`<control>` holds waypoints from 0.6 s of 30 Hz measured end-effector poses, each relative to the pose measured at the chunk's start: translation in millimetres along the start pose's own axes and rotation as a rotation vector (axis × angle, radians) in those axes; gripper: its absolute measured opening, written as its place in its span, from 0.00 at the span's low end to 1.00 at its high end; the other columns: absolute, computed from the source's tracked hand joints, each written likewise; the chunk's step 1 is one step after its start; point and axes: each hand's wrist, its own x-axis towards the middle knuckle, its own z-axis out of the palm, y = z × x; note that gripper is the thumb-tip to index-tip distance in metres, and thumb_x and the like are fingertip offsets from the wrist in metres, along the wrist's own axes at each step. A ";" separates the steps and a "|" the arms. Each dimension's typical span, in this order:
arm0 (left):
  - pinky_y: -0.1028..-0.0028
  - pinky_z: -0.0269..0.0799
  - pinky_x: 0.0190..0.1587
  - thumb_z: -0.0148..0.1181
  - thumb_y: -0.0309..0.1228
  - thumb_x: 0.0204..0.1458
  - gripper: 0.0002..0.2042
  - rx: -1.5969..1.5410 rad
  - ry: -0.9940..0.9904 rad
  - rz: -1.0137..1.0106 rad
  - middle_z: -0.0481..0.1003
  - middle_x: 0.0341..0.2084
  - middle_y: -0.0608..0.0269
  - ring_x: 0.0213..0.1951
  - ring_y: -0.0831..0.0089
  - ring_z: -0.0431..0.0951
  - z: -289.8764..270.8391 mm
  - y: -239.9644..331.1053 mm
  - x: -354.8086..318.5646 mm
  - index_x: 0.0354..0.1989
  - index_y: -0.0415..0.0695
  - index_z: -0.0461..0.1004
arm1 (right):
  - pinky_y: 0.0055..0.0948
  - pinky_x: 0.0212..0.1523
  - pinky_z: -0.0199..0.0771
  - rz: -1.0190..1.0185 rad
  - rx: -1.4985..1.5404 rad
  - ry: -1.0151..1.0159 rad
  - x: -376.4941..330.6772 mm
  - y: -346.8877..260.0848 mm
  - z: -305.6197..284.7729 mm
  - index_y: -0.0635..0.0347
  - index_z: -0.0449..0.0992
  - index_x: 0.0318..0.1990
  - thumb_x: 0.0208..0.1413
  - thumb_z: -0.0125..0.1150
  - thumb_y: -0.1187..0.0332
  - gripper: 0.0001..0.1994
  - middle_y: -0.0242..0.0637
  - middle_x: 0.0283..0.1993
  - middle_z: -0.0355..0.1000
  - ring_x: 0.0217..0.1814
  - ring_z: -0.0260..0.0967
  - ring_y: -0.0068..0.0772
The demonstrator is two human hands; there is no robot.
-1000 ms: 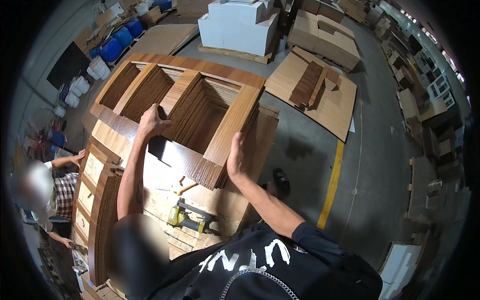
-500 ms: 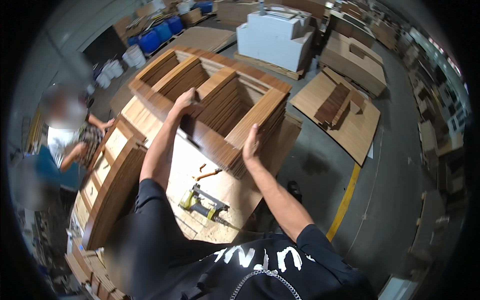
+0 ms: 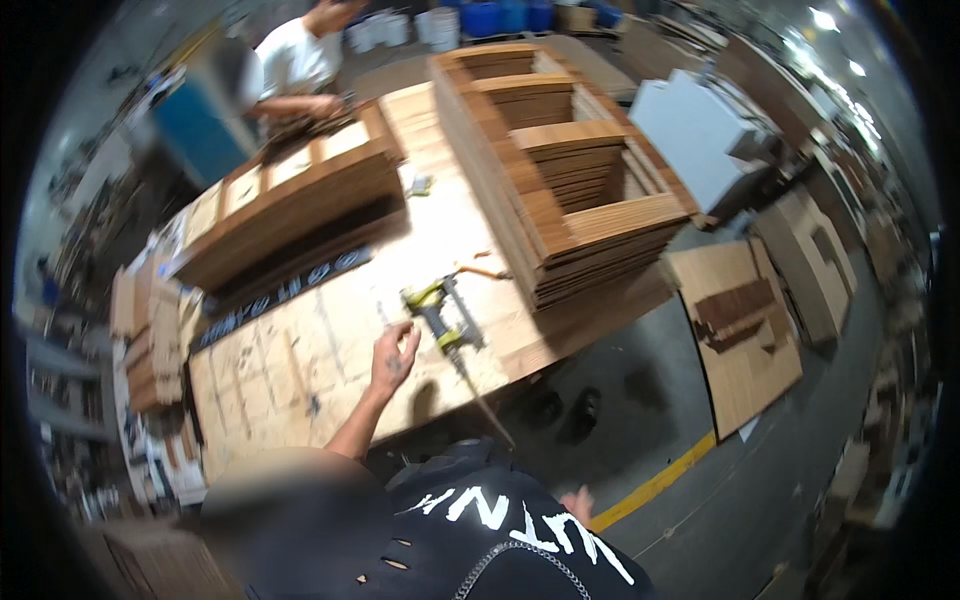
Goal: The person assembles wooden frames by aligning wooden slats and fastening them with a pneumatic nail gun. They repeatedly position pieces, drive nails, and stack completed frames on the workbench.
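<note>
My left hand is over the wooden worktable, its fingers loosely bent and apart, holding nothing. Just beyond its fingertips lies a green and black nail gun with a hose running toward me. Low at my right side, my right hand shows only in part past my shirt; its blurred fingers look apart, with nothing seen in them. A tall stack of brown wooden frames stands at the table's far right, clear of both hands. A pair of orange-handled pliers lies beside it.
A second stack of brown frames sits at the left of the table, with a co-worker behind it. Wood pieces are piled at the far left. A plywood sheet and a white wrapped block stand to the right.
Both hands have let go of the right-hand frame stack. My left hand has come back near the nail gun, and my right has dropped to my side. The view has turned left.
</note>
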 end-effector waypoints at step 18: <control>0.58 0.72 0.60 0.58 0.51 0.61 0.33 0.295 -0.798 -0.264 0.76 0.55 0.38 0.57 0.44 0.76 -96.2 -47.0 -366.5 0.65 0.35 0.67 | 0.27 0.29 0.82 -0.114 0.012 -0.304 -89.6 12.2 33.0 0.60 0.77 0.46 0.68 0.55 0.59 0.13 0.37 0.35 0.79 0.32 0.80 0.29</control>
